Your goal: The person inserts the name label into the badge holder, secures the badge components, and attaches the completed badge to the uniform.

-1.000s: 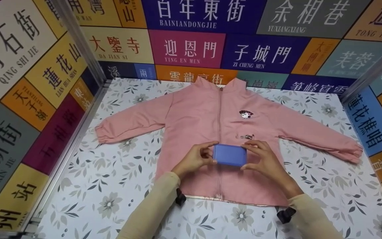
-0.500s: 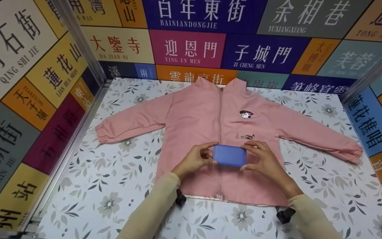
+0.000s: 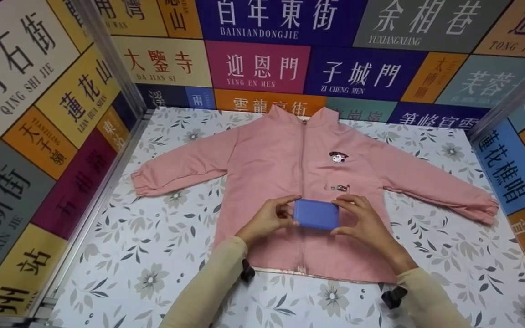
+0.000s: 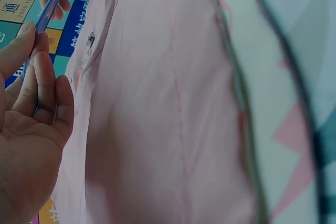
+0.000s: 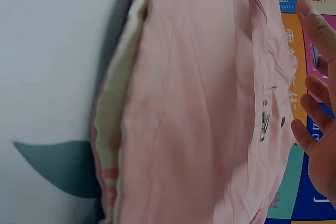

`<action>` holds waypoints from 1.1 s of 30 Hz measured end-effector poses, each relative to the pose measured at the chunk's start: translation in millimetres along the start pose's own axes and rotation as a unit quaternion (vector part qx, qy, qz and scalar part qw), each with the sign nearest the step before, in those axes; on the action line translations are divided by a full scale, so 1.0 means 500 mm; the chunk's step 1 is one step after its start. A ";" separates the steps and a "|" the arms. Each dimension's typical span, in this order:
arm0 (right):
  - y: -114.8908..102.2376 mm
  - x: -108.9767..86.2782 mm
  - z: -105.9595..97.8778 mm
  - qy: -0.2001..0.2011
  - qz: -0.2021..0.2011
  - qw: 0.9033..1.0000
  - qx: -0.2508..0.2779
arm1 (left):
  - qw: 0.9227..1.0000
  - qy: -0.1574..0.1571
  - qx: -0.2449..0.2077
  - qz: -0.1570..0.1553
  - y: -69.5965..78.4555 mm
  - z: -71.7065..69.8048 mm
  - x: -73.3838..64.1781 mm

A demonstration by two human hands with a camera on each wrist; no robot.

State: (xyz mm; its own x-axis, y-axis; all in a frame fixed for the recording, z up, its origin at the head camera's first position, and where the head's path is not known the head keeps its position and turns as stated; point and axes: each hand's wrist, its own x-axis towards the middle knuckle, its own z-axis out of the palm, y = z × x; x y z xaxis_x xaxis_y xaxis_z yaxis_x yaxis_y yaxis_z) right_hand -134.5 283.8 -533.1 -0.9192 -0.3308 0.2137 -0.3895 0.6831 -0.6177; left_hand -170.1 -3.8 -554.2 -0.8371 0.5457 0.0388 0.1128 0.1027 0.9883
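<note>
A thin, flat blue rectangle (image 3: 317, 215), like a small card or case, is held level over the lower front of a pink zip jacket (image 3: 262, 164). My left hand (image 3: 269, 217) pinches its left end between thumb and fingers. At the opposite end my right hand (image 3: 362, 218) pinches it the same way. Edge-on in the left wrist view, the blue piece (image 4: 50, 6) shows as a slim strip raised above the cloth. The jacket lies spread with both sleeves out, its zipper (image 3: 302, 182) running down the middle.
White floral cloth (image 3: 148, 282) covers the table under the jacket. Panels with Chinese lettering (image 3: 258, 66) stand behind and along both sides. A character patch (image 3: 337, 157) and a small metal charm (image 3: 342, 187) sit on the jacket's chest.
</note>
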 end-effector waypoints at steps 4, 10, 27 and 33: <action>-0.002 0.001 -0.003 -0.001 0.002 1.000 -0.011 | 1.000 -0.002 0.012 0.012 0.000 -0.001 0.000; -0.005 0.003 -0.009 -0.003 0.006 1.000 -0.013 | 1.000 -0.001 0.021 0.020 -0.002 -0.002 -0.001; -0.010 0.007 -0.016 0.001 -0.008 1.000 -0.026 | 1.000 0.004 0.012 0.025 -0.006 -0.002 -0.002; -0.009 0.006 -0.017 0.008 -0.017 1.000 -0.016 | 0.999 0.003 0.030 0.031 -0.008 -0.003 -0.004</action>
State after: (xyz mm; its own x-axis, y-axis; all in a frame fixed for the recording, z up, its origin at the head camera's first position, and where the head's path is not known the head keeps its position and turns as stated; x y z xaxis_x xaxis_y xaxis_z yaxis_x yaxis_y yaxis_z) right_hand -136.0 285.2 -523.3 -0.9063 -0.3439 0.2458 -0.4216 0.6927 -0.5852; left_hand -169.8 -6.3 -557.9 -0.8303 0.5482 0.1005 0.1958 0.1182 0.9735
